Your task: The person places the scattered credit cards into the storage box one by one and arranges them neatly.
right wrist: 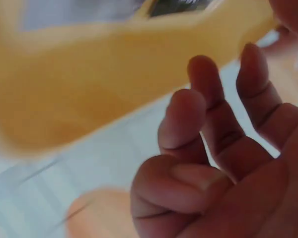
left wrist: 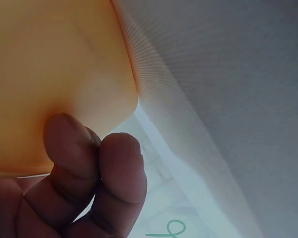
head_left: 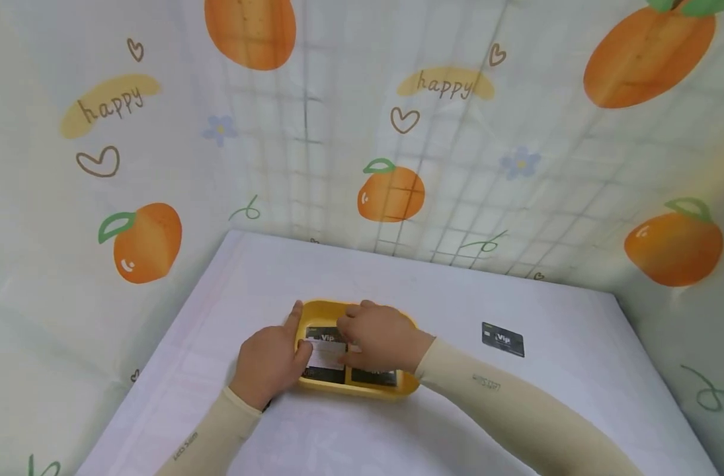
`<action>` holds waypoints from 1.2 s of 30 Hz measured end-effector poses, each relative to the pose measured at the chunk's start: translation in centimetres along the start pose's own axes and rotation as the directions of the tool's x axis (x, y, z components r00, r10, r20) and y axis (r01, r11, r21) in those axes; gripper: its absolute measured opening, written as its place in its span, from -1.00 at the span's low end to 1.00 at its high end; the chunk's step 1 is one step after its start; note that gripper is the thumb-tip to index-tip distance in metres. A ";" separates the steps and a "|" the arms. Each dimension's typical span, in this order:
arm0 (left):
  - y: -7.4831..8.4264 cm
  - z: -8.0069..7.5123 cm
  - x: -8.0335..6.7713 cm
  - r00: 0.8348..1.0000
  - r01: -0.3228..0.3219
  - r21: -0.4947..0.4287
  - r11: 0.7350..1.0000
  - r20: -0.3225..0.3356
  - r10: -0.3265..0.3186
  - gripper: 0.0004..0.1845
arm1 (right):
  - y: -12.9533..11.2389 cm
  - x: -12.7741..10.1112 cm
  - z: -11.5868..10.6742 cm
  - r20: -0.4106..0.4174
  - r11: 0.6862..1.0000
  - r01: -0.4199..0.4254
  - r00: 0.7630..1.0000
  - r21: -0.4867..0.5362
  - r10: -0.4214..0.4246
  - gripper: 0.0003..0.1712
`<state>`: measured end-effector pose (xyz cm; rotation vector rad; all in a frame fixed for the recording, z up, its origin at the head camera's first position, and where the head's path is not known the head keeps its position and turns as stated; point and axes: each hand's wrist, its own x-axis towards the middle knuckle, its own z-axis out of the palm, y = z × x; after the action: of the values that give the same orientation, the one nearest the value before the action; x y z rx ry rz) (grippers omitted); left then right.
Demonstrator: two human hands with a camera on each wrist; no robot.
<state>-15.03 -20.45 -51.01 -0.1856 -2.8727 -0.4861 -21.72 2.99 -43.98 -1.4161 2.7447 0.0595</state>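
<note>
In the head view a yellow tray sits on the white table, holding several cards. My left hand grips its left wall, thumb over the rim and inside. In the left wrist view, left fingers lie by the tray's outside. A black Vip card lies at the tray's left, partly beneath a pale rectangle. Another dark card shows below my right hand, which reaches over the tray with bent fingers. Its thumb is near the pale rectangle; whether it pinches anything is hidden.
One black Vip card lies alone on the table, right of the tray. A pale curtain printed with oranges and hearts rises behind the table's far edge and along both sides.
</note>
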 end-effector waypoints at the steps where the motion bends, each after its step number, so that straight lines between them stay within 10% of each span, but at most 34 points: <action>1: 0.2 0.0 0.0 1.000 0.004 -0.002 1.000 0.009 -0.004 -0.24 | 0.6 -1.0 -0.2 -0.016 0.998 -0.047 0.999 0.028 0.048 -0.55; 10: 0.4 -0.2 -0.3 0.997 0.049 -0.010 0.999 0.060 -0.048 -0.22 | 8.3 -14.5 1.4 -0.206 0.882 -0.392 0.870 0.262 0.448 -0.59; 19: 0.8 0.2 -0.6 0.993 0.081 -0.025 0.996 0.090 -0.078 -0.21 | 15.7 -24.8 6.0 -0.006 0.680 -0.642 0.726 0.354 0.688 -0.28; 36: 1.1 0.1 -0.7 0.993 0.075 -0.032 0.997 0.089 -0.072 -0.20 | 18.3 -25.4 7.7 0.087 0.593 -0.709 0.666 0.382 0.741 -0.16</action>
<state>-14.19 -19.42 -50.93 -0.1104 -2.9668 -0.5557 -21.75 34.68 -49.80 -0.1297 2.9585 -0.4952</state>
